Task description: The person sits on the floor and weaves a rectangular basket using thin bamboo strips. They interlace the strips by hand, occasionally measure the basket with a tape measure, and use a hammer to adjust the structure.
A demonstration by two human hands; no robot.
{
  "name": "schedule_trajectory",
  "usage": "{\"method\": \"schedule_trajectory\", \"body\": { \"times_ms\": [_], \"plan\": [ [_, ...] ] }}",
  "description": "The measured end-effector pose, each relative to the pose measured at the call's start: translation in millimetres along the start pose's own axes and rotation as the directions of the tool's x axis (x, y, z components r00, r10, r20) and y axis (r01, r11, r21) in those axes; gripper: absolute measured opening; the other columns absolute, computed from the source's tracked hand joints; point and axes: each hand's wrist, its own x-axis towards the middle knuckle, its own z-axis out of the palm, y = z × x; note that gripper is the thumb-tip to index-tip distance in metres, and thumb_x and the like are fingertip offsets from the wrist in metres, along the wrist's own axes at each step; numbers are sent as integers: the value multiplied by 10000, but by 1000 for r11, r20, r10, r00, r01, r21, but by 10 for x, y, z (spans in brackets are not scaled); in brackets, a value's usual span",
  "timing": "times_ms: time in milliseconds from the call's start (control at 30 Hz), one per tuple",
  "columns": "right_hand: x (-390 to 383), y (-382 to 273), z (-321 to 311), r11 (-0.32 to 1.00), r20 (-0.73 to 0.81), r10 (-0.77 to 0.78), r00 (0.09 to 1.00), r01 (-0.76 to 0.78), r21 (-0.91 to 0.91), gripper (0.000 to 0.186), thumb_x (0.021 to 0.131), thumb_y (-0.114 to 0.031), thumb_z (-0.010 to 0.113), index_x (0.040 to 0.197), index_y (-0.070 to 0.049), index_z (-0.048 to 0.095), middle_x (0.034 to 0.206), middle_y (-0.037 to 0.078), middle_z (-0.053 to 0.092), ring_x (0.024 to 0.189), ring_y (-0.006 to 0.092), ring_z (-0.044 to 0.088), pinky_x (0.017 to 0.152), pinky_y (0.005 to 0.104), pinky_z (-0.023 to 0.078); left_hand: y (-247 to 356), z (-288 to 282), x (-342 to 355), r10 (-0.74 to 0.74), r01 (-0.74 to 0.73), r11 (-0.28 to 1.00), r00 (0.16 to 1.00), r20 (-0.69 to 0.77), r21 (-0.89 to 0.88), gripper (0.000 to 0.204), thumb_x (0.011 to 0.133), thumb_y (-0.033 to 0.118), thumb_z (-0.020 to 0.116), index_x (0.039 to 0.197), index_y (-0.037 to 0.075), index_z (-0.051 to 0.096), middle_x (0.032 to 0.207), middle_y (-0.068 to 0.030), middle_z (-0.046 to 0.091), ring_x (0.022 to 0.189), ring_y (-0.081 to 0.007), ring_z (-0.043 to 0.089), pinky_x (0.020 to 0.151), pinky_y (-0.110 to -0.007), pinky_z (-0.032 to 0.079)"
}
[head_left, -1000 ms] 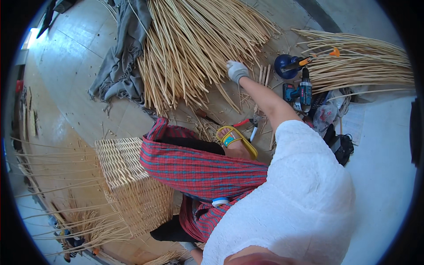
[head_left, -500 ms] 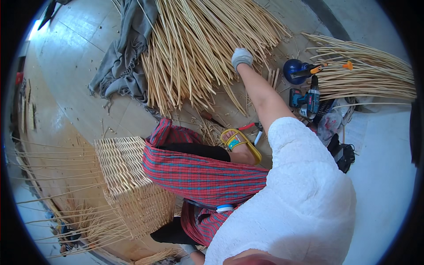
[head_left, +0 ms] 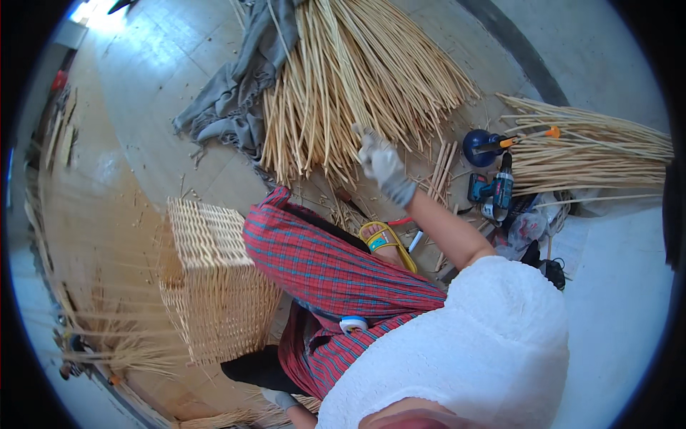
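Observation:
My right hand (head_left: 384,166), in a pale work glove, is at the near ends of a large spread of peeled rods (head_left: 336,86). Its fingers are closed around what looks like a few of these rods. Low in view, my left hand (head_left: 279,397) is also gloved; my leg covers part of it and its fingers cannot be made out. Against my left knee leans a woven wicker basket (head_left: 221,307) on its side. Long loose stakes (head_left: 107,336) fan out leftward from it, blurred by motion.
A grey fringed cloth (head_left: 236,107) lies beside the rods. To the right are a cordless drill (head_left: 494,187), a blue round object (head_left: 480,147), pruning shears (head_left: 511,141) and a second rod bundle (head_left: 586,150). My yellow sandal (head_left: 389,243) stands near a white marker (head_left: 416,240).
My right hand has drawn back toward me and a little left, its arm bending, with rods now trailing from it. The view has shifted, and the basket's stakes have swung.

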Motion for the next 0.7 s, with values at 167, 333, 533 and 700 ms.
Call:
{"method": "schedule_trajectory", "body": {
  "times_ms": [167,333,533,700],
  "plan": [
    [-1140,-5,1223,972,601,-1,800,-139,187,396,1059,-221,506,1438,-107,521,740,-38,550,571,68,498,522,241,427,1260,66,-360,539,-474,843,750,-385,256,447,939,73,612,1366,-26,527,1386,-175,542,1232,-276,551,1033,-428,466],
    [-2372,455,2220,863,953,-133,271,505,-23,390,1016,-132,553,1404,-82,550,1164,76,714,999,170,689,908,320,541,2678,15,-1342,682,-409,396,730,-34,-822,604,1054,310,494,1533,22,265,1351,-213,540,1220,-340,553,1051,-483,454],
    [-2272,510,2383,401,921,373,114,876,-270,296,978,-248,561,1247,-191,670,1076,100,732,964,258,716,873,344,555,2595,-432,-966,669,-174,197,743,2,-965,409,1064,171,479,1447,84,362,1071,-91,609,997,-233,633,950,-476,550],
    [-1531,600,2336,487,919,-255,302,861,-147,126,966,-112,579,1011,-39,672,843,93,705,807,183,681,728,307,530,2367,-409,-423,489,-172,25,861,-138,-985,191,1045,140,510,1222,68,520,1025,-125,687,1044,-290,695,865,-407,630]
  ]
}}
